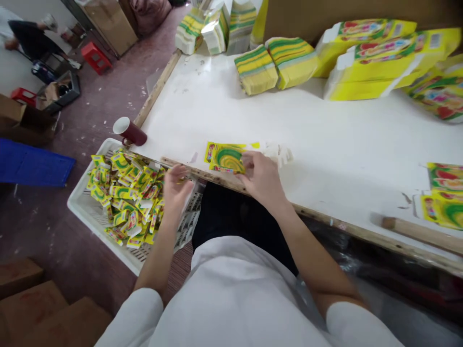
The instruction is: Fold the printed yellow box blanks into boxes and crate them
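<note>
From my remote view, the white desk (325, 140) fills the upper right of the frame, edged near the body by a wooden strip (202, 171). Along its far side lie stacks of flat yellow-and-green cartons (275, 65) and, to their right, larger yellow printed boxes (379, 58). Left of the desk, on the floor, stands a white plastic crate (90, 212) filled with small folded yellow-green packets (123, 193). A dark red mug (129, 131) lies on its side at the desk's near-left corner, just beyond the crate. A wooden handle (415, 229) rests near the desk's right edge, beside more printed sheets (444, 193). 1 flat carton blank (226, 156) lies on the desk just beyond the wooden strip. The right hand (262, 180) rests on the blank's right end, its grip closed loosely on that edge. The left hand (177, 185) hovers over the crate's right edge; motion blur obscures it, so I cannot tell whether its grip is apart or together.
</note>
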A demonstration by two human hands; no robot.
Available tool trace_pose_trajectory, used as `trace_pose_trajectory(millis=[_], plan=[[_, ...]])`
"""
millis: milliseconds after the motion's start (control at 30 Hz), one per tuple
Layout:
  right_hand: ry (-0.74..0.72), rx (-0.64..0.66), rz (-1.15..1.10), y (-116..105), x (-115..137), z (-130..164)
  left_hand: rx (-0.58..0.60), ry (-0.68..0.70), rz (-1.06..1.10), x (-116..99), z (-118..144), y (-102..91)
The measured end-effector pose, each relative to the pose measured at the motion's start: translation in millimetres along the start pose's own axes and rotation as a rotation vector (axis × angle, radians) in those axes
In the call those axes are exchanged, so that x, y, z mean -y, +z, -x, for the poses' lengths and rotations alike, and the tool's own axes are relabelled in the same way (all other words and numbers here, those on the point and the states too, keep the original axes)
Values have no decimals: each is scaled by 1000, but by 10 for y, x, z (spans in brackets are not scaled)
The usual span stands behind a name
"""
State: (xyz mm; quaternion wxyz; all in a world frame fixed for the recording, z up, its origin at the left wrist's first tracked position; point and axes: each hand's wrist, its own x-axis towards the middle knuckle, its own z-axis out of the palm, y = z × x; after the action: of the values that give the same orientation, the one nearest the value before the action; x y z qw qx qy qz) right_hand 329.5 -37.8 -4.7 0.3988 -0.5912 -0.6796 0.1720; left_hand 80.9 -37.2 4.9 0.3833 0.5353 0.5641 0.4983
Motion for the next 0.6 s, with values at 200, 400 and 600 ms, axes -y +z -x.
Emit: trace_pose_trajectory(millis=[200, 400, 600], plan=[[-33, 147, -393, -40, 345, 371, 96, -210, 515, -319, 154, 808], [89, 191, -701, 124, 532, 483, -189, -274, 672, -611, 83, 784], [176, 141, -897, 230, 498, 353, -71, -182, 536, -455, 192, 820]])
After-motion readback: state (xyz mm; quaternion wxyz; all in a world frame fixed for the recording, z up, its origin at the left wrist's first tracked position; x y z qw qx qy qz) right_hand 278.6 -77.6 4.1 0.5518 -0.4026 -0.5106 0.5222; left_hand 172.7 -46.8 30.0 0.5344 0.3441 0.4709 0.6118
